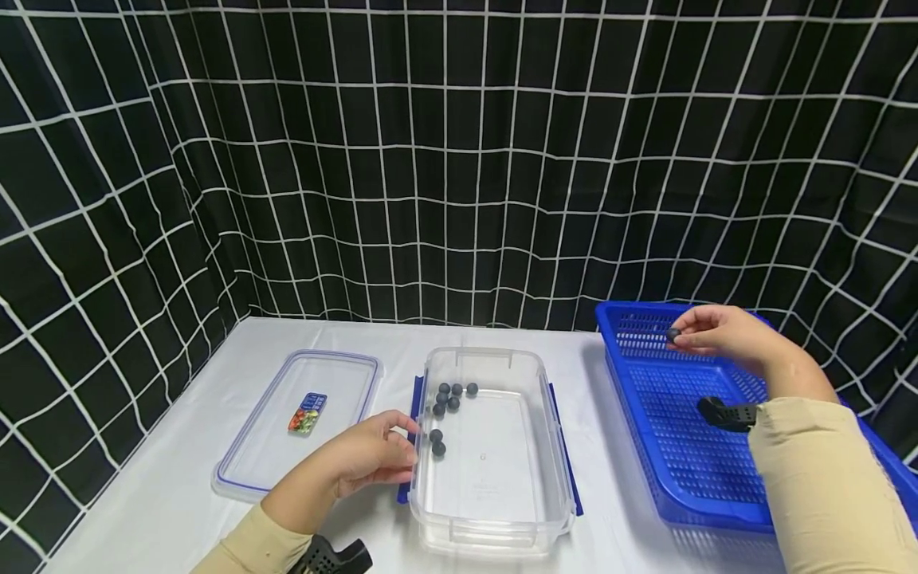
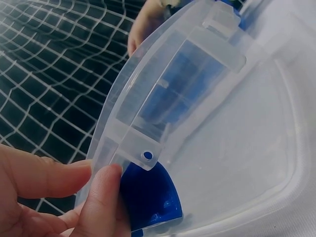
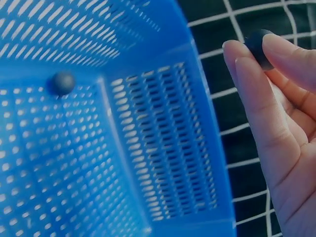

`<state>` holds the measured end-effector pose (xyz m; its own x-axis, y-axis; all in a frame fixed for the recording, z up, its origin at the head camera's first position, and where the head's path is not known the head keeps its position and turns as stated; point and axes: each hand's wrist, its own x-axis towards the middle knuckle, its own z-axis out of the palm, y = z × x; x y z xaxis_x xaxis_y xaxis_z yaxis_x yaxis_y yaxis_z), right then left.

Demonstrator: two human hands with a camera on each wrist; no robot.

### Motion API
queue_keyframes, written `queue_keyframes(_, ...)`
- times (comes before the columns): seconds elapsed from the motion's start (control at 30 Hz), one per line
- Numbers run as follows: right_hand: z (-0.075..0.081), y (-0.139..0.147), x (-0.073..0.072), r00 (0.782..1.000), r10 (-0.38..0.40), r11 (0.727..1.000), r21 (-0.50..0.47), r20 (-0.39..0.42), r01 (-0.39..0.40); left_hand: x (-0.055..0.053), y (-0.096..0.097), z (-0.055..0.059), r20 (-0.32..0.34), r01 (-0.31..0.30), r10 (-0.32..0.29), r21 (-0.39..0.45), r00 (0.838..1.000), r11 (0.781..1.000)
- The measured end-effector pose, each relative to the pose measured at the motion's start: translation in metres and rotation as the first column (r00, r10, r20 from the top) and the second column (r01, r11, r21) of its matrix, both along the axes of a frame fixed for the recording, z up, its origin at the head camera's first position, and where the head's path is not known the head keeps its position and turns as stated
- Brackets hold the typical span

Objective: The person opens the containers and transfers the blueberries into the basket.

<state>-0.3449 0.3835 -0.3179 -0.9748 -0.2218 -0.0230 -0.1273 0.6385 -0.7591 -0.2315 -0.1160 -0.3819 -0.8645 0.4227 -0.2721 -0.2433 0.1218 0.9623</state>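
Over the far part of the blue basket [image 1: 649,482], my right hand [image 1: 731,339] pinches a small dark ball [image 1: 673,335] between thumb and fingers. Another dark ball [image 3: 63,83] lies on the basket floor in the right wrist view; in the head view my right hand and arm hide part of the basket. My left hand [image 1: 373,454] grips the left rim of a clear plastic container [image 1: 495,494], with its thumb and finger at the edge beside a blue latch flap [image 2: 150,192]. Several dark balls [image 1: 453,403] lie along the container's left side.
A clear lid [image 1: 268,454] with a blue seal and a colourful label [image 1: 308,414] lies flat left of the container. Another blue flap [image 1: 566,454] hangs on the container's right side. A black curtain with a white grid [image 1: 459,159] stands behind the white-covered table [image 1: 595,542].
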Motion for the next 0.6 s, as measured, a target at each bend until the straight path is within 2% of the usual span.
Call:
queue_keyframes(0.07, -0.007, 0.005, -0.002, 1.000, -0.011, 1.000, -0.006, 0.026, 0.012, 0.000, 0.000, 0.000, 0.001, 0.000, 0.000, -0.002, 1.000, 1.000)
queue_keyframes(0.3, -0.027, 0.014, -0.004, 0.994, 0.024, 0.999, -0.046, 0.109, -0.020, 0.001, 0.000, -0.001, 0.006, 0.007, -0.007, -0.001, 1.000, 1.000)
queue_keyframes(0.6, -0.030, 0.018, -0.009, 0.995, -0.007, 0.998, -0.062, 0.098, 0.013, 0.000, -0.001, 0.001, 0.008, 0.004, -0.004, -0.001, 1.000, 1.000)
